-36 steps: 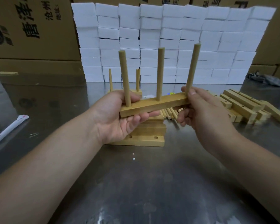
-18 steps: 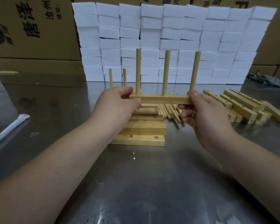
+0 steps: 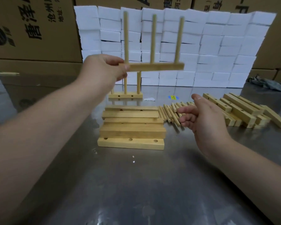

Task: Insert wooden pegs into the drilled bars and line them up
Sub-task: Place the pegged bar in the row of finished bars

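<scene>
- Holding the pegged bar (image 3: 156, 67) alone, the left grip (image 3: 104, 69) pinched its left end, pegs upright, in the air above the finished bar (image 3: 125, 95) standing on the surface (image 3: 136, 184).
- Half a second before, both grips had held it; the right had since let go.
- Beneath lay the blank bars (image 3: 131, 127), stacked.
- Farther right, the right grip (image 3: 201, 114), released with fingers loose, hovered over the loose pegs (image 3: 169, 111), likely starting the next bar.

Looking like a warehouse workshop: printed cartons (image 3: 32, 26) are towering behind white blocks (image 3: 217, 51) sitting at the far edge of the steel table (image 3: 136, 184).
</scene>
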